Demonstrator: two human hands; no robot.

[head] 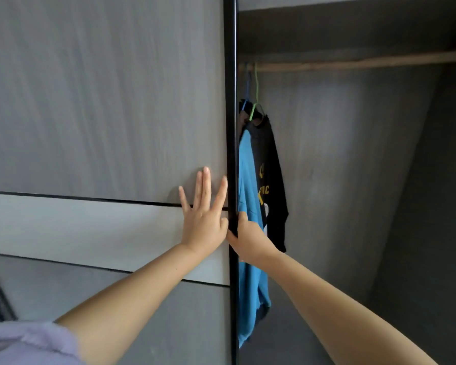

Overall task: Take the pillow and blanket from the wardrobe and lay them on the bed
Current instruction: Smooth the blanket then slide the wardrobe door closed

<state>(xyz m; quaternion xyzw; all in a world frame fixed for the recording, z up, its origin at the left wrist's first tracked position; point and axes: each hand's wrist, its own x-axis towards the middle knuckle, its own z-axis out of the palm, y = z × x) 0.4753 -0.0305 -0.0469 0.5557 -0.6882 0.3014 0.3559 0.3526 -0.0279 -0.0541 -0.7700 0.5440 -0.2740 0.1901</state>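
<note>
A grey sliding wardrobe door (103, 114) fills the left of the head view, with a black edge frame (231, 127). My left hand (204, 219) lies flat on the door panel, fingers spread, close to that edge. My right hand (248, 237) grips the black edge from the open side, its fingers wrapped behind the frame. The wardrobe interior (353, 180) stands open to the right. No pillow or blanket is in sight.
A wooden hanging rail (366, 61) crosses the top of the opening. Two shirts hang from it just behind the door edge, a blue one (249, 193) and a black one (271, 167) with yellow print. Dark side wall (437, 206) at right.
</note>
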